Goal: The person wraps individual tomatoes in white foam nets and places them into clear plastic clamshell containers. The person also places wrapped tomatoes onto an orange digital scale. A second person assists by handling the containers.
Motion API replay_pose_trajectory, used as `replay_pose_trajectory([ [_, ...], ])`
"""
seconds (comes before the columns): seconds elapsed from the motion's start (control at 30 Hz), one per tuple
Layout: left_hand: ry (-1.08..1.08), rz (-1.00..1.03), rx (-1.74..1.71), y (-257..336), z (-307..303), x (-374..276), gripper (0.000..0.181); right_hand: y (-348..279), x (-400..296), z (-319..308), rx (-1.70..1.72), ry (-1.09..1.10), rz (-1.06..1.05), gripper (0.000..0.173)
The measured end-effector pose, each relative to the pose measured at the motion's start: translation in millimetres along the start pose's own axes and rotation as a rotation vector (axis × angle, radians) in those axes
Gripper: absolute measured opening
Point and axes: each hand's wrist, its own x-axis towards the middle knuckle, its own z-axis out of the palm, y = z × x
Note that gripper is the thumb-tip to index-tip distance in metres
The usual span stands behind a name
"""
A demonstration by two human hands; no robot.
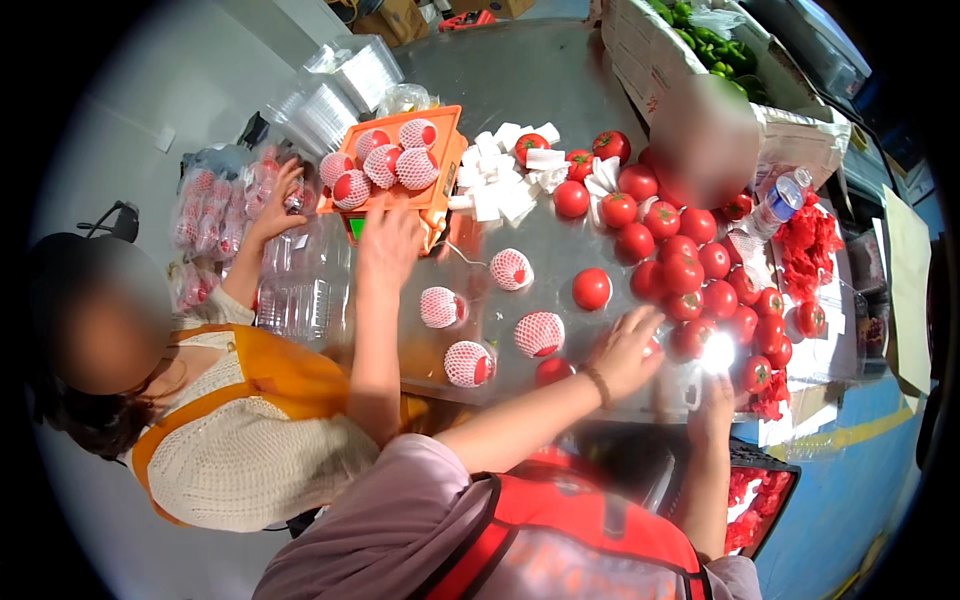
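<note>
My left hand [628,349] is over the steel table, its fingers and thumb around a red tomato [651,347] that they partly cover. Near the table's front edge is my right hand [712,405], fingers pointing up beside a whitish, loop-shaped thing [693,391]. Strong glare hides its fingertips, so its grip is unclear. Beyond both hands lies a heap of bare tomatoes [682,274]. Left of my left hand, one bare tomato [591,289] sits apart. Several tomatoes in white foam nets [538,334] stand further left.
A co-worker's hand [388,244] is by an orange scale [442,169] bearing netted tomatoes. Folded foam nets [491,180] lie behind. Clear plastic trays [296,300] are at left. A box of green peppers [645,52] and a plastic bottle [780,199] stand at right.
</note>
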Motion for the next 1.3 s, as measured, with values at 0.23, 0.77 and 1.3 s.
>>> replay_pose_trajectory([
  [0.23, -0.565, -0.516, -1.293, 4.7, 5.9, -17.7, 0.034, 17.5, -25.0, 3.9, -0.065, -0.139, -0.041, 0.011],
  [0.77, -0.494, -0.649, -0.985, -52.5, -8.2, 1.3, 0.021, 65.8, 39.1, -4.8, -0.257, -0.096, -0.072, 0.016],
  [1.3, -0.379, -0.812, -1.053, -58.3, 21.0, -12.1, 0.041, 76.9, 51.3, 21.7, -0.124, 0.019, 0.002, 0.022],
])
